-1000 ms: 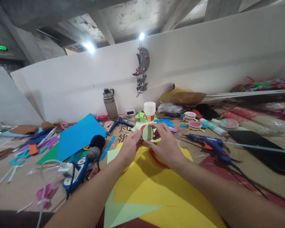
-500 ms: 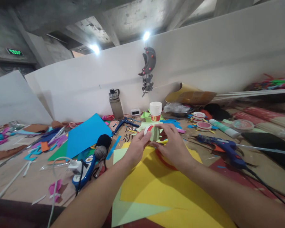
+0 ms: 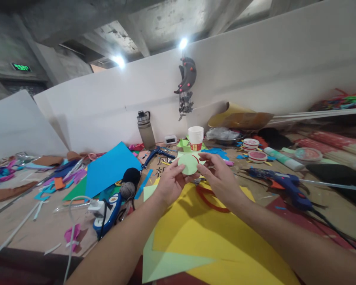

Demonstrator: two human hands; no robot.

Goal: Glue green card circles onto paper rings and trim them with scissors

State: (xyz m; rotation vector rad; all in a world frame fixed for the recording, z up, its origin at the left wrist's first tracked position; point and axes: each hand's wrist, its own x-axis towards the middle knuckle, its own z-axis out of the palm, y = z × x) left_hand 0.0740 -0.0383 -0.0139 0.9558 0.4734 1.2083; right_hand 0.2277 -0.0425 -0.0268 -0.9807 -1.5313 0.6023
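Note:
Between my hands is a round, cup-like piece (image 3: 189,164) with a light green face turned toward me and a red edge at its upper right. My left hand (image 3: 170,183) grips it from the left, its thumb on the green face. At the other side, my right hand (image 3: 220,173) has its thumb and fingers closed on the right rim. Below them, a red ring (image 3: 211,201) lies on yellow paper (image 3: 201,237), which overlaps light green sheets (image 3: 172,266). A stack of white paper cups (image 3: 195,135) stands just behind.
A blue glue gun (image 3: 287,189) lies right, near a glue stick tube (image 3: 284,159) and small round pieces (image 3: 257,157). Left are blue paper (image 3: 112,168), a power strip (image 3: 108,215) with a cable, and dark yarn balls (image 3: 131,176). A bottle (image 3: 146,130) stands behind.
The round piece has been turned so its green face points toward me; earlier its white-and-red side showed. Both hands stay around it, and the view has shifted slightly.

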